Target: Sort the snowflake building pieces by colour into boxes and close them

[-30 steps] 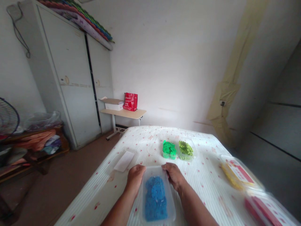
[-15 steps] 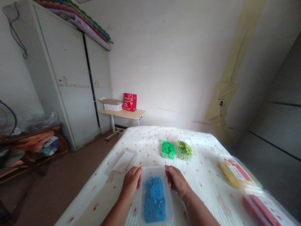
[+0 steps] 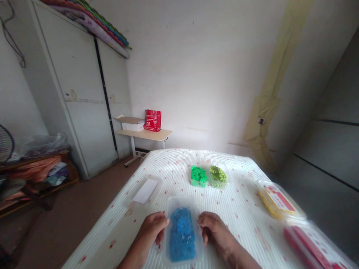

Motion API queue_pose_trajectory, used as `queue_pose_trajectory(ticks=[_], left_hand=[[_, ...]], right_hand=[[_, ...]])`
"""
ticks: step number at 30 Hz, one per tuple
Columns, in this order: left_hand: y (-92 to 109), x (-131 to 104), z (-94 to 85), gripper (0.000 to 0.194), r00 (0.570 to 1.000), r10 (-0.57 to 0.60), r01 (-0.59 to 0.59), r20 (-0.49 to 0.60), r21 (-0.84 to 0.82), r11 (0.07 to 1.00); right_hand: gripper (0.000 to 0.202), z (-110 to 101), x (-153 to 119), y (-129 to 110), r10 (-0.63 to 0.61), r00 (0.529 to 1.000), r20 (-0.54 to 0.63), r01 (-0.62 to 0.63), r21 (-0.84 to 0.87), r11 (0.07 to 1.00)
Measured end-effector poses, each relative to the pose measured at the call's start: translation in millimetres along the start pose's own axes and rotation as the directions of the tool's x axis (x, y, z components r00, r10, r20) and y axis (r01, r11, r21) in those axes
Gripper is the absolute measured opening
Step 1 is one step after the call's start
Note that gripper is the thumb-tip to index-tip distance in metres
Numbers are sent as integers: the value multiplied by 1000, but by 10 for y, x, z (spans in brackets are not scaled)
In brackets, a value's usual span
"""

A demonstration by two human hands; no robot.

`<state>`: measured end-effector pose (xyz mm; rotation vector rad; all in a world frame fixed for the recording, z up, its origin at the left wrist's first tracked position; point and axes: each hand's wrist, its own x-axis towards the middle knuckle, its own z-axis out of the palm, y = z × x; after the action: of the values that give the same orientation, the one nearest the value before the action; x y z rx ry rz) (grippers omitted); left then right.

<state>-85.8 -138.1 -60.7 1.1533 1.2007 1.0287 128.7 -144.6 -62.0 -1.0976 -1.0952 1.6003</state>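
Note:
A clear plastic container [image 3: 183,202] filled with blue disc-shaped pieces [image 3: 181,237] rests in front of me at the near edge. My left hand [image 3: 153,226] grips its left side, thumb at the rim and fingers curled below. On the opposite side my right hand [image 3: 214,227] holds the right wall, its fingers bent and partly hidden. Farther off stand two open tubs, one with bright green pieces [image 3: 199,174], the other with olive-green pieces [image 3: 218,174]. A clear lid with a white label [image 3: 145,191] lies to the left.
Two labelled boxes, one of yellow pieces [image 3: 280,201] and one of red pieces [image 3: 311,241], sit along the table's right side. The striped cloth [image 3: 238,209] covers the table. Behind are a small desk [image 3: 151,135], a red bag [image 3: 153,120] and a cabinet [image 3: 81,93].
Both hands have slid down along the container's sides, toward me. The view has shifted slightly; the tubs and boxes keep their places on the table.

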Motion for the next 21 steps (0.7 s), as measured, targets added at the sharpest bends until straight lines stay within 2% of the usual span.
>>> queue_pose_trajectory(ticks=[11,15,18,21], left_hand=[[-34,31,-31,27,998,-32,32,56,0,999],[-20,-3,-11,33,998,-4,5,70,-9,1000],[-3,-29,-50,38,988,16,-15,155,-2,1000],[8,-29,-141,40,951,-38,15,308,78,997]], right_hand=[[13,63,-36,-49,-1,999,-51,-3,-82,997],[23,51,-108,-47,3,1000,-12,-4,-98,995],[23,10,-201,-32,34,996,79,-25,-110,994],[19,-48,-279,6,107,979,174,-81,-153,985]])
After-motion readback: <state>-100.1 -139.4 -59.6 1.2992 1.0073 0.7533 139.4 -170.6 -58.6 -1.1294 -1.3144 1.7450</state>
